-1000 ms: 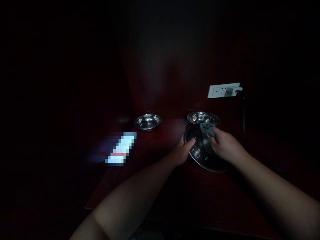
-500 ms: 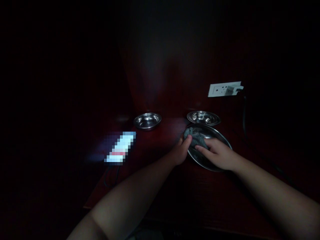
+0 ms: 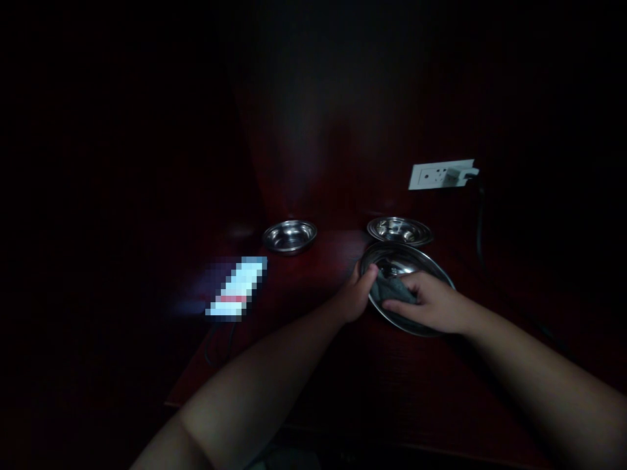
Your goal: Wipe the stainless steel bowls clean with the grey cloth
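While the near bowl is being gripped by the left hand, the cloth squeezed in the right hand is being moved nearer, likely wiping new spots.

The room is very dark, its outer parts nearly black. A dark red table stands against a reddish wall, which catches a faint grey glow. A white socket plate holds a plug; a dark cord hangs beside it.
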`<state>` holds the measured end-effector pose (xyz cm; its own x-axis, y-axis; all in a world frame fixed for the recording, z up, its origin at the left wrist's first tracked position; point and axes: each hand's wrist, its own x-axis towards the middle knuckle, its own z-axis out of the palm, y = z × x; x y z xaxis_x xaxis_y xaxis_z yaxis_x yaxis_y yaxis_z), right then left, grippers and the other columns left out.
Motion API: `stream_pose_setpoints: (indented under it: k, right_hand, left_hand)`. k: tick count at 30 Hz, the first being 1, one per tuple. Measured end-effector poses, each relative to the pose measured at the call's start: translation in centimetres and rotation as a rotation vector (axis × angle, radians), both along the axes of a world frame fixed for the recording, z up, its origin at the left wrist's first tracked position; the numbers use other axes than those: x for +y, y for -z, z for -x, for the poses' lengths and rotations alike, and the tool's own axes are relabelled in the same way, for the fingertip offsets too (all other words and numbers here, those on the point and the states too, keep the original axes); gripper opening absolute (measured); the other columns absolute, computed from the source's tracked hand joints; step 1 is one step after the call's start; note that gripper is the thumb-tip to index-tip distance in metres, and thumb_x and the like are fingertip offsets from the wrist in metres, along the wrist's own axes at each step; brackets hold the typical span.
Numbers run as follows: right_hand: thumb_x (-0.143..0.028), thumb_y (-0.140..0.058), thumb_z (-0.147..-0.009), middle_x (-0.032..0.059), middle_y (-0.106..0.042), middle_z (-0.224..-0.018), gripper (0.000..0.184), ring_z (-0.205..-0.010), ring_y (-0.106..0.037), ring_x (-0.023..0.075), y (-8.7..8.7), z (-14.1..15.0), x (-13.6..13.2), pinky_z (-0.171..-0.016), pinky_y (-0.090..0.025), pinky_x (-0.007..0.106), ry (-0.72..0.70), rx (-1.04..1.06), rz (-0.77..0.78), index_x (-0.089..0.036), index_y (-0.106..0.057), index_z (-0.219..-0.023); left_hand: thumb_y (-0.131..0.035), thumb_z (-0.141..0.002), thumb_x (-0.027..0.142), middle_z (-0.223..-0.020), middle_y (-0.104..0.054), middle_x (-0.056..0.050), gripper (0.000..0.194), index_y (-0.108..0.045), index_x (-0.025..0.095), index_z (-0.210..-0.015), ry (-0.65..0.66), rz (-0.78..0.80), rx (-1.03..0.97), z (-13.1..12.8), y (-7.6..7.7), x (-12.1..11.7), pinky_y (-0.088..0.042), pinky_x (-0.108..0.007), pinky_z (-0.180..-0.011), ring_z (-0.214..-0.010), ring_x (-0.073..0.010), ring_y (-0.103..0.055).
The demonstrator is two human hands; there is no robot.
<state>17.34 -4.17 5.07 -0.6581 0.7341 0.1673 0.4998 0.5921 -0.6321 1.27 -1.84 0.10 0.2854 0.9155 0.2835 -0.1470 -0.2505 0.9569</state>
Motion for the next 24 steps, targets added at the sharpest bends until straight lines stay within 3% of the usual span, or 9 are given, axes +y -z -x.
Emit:
stream_pose_setpoints:
  k: [5, 12, 19, 24]
  right_hand:
    - [-0.037, -0.05, -0.082, -0.0003, -0.053, -0.063, 0.029, -0.059, -0.047, 0.0103, -0.3, 0.2, -0.2, -0.059, -0.038, 0.025, -0.087, -0.025, 0.0, -0.016, -0.054, -0.063]
    - [-0.046, -0.047, -0.083, -0.0031, -0.045, -0.051, 0.037, -0.047, -0.039, 0.008, 0.6, 0.1, 0.0, -0.048, -0.032, 0.024, 0.031, -0.111, 0.051, -0.017, -0.048, -0.059]
    - [-0.046, -0.042, -0.085, 0.0022, -0.059, -0.064, 0.036, -0.059, -0.053, 0.0131, 0.6, 0.1, 0.0, -0.059, -0.042, 0.028, 0.077, -0.149, 0.024, -0.016, -0.055, -0.071]
    - [-0.046, -0.041, -0.086, 0.0033, -0.06, -0.065, 0.036, -0.06, -0.054, 0.0142, 0.6, 0.2, 0.0, -0.06, -0.042, 0.029, 0.078, -0.174, 0.022, -0.016, -0.057, -0.072]
  left_hand:
    - [-0.038, -0.086, 0.05, -0.131, -0.049, -0.01, 0.054, -0.04, 0.017, -0.129, -0.017, -0.024, 0.017, 0.0, -0.1, -0.1, -0.027, -0.037, -0.107, -0.124, -0.0224, -0.042]
    - [-0.04, -0.085, 0.049, -0.131, -0.049, -0.011, 0.054, -0.04, 0.017, -0.128, 0.008, -0.002, 0.012, -0.1, 0.0, -0.1, -0.027, -0.038, -0.106, -0.123, -0.0233, -0.042]
    - [-0.04, -0.086, 0.047, -0.133, -0.048, -0.012, 0.053, -0.039, 0.016, -0.129, 0.029, -0.016, 0.008, 0.0, -0.4, -0.2, -0.027, -0.038, -0.107, -0.124, -0.0231, -0.041]
    - [-0.039, -0.086, 0.047, -0.132, -0.047, -0.012, 0.053, -0.039, 0.016, -0.129, 0.031, -0.035, 0.028, 0.0, -0.5, -0.3, -0.026, -0.038, -0.107, -0.125, -0.0224, -0.041]
